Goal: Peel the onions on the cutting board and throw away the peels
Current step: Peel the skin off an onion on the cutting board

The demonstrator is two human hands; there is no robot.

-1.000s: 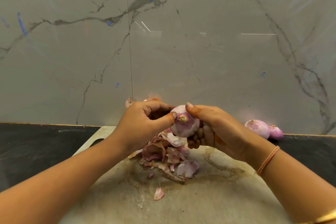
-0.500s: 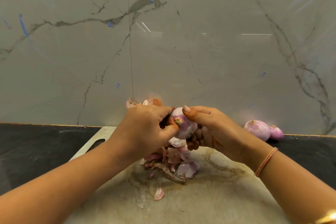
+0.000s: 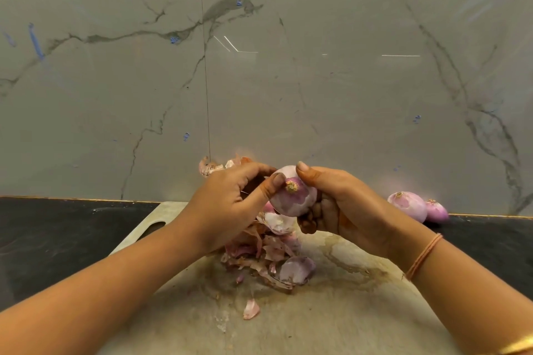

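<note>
Marble wall behind; dark bench [image 3: 57, 239], pale cutting board [image 3: 331, 311]. Frame centre, above the peels [image 3: 274, 253]: right hand [image 3: 340, 204] cups the onion [image 3: 294, 200], left hand [image 3: 227, 204] pinches it beside the root. Likely firm and slick when bare; skin papery. Catch a loose edge at the root.

The onion [image 3: 297, 199] now shows more of its pale face than half a second ago, with its root end turned back toward the camera. The left hand [image 3: 227, 204] has drawn back, so only its thumb tip touches beside the root.

Left hand [image 3: 227, 204] pinching, right hand [image 3: 343, 204] cupped, gripping
</note>
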